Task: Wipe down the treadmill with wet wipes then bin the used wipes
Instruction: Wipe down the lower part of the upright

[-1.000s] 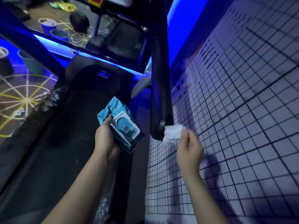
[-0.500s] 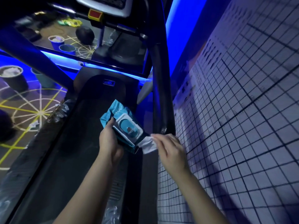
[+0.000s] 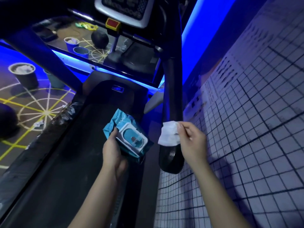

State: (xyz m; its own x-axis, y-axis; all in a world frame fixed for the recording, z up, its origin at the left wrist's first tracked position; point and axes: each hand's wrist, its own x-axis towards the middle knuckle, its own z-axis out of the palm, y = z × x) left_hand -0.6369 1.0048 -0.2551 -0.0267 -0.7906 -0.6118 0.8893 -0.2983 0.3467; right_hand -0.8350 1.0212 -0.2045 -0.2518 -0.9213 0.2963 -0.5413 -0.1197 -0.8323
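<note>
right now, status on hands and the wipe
Left hand grips wipe pack. Right hand pinches white wipe at right handrail end. Bin on floor, far left.

Glossy plastic wipes pack (image 3: 126, 134), matt handrail (image 3: 171, 102)

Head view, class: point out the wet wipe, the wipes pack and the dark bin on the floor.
wet wipe (image 3: 169, 134), head view, middle of the white sheet.
wipes pack (image 3: 133, 139), head view, on its flip lid.
bin (image 3: 27, 81), head view, dark outer wall.
</note>
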